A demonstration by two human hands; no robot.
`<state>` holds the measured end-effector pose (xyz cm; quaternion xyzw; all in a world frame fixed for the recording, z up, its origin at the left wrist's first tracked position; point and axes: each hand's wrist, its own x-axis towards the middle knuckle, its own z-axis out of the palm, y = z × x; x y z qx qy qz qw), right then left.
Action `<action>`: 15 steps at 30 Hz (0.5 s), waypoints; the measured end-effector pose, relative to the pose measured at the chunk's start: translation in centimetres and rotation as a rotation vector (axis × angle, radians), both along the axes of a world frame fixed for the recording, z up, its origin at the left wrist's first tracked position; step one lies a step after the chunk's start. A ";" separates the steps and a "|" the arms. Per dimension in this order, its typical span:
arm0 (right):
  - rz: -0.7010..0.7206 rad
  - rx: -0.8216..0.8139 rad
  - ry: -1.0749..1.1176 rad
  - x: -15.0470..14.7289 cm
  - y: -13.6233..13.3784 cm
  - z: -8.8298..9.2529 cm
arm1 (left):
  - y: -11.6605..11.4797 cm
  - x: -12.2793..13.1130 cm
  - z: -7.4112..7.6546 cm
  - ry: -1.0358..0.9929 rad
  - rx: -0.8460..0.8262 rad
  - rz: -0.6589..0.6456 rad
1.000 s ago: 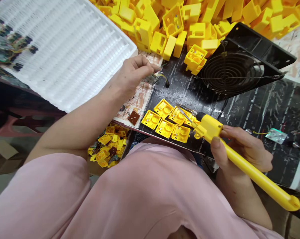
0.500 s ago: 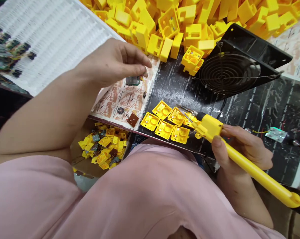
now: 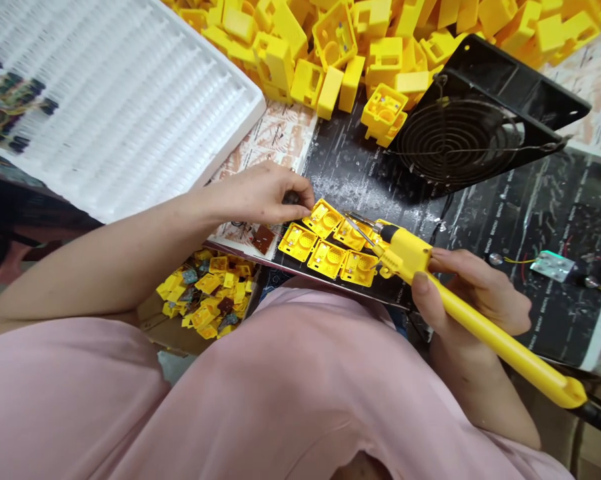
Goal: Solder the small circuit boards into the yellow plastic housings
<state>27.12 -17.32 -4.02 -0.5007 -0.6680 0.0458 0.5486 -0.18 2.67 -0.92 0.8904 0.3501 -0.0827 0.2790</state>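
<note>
My right hand (image 3: pixel 475 287) is wrapped round a yellow soldering iron (image 3: pixel 505 340) that has a wire feeder at its front. The metal tip (image 3: pixel 363 220) points left, over the small open yellow casings (image 3: pixel 326 259) lying together at the table's front edge. At the upper left casing (image 3: pixel 324 218), my left hand (image 3: pixel 268 193) has its thumb and fingertips pinched on the corner. Something dark (image 3: pixel 291 197) shows in the gap behind those fingers; whether it is held, I cannot tell. Beneath that hand lies a brown circuit board (image 3: pixel 263 240), partly covered.
Yellow housings (image 3: pixel 330 93) are heaped at the back. A black fan (image 3: pixel 445 147) stands tilted at right, near a wired board (image 3: pixel 553 267). At left is a white foam tray (image 3: pixel 145 100) with wired boards (image 3: pixel 10 107). A box of yellow parts (image 3: pixel 210 293) sits below the table edge.
My left hand has come down and slightly right, from above a small wired board to the upper left casing. The soldering iron in my right hand has shifted slightly left.
</note>
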 end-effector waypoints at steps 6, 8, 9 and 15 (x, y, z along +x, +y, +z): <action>-0.001 -0.045 0.024 -0.3 -0.1 0.3 | -0.8 0.0 0.1 0.013 0.123 -0.144; -0.006 -0.048 0.018 -0.3 -0.1 0.3 | -1.1 0.0 0.2 0.017 0.131 -0.168; -0.001 -0.039 0.010 -0.3 -0.2 0.3 | -1.1 0.0 0.3 0.015 0.137 -0.167; -0.033 0.023 0.022 -0.6 -0.3 -0.4 | -1.3 0.4 0.1 -0.058 0.214 -0.027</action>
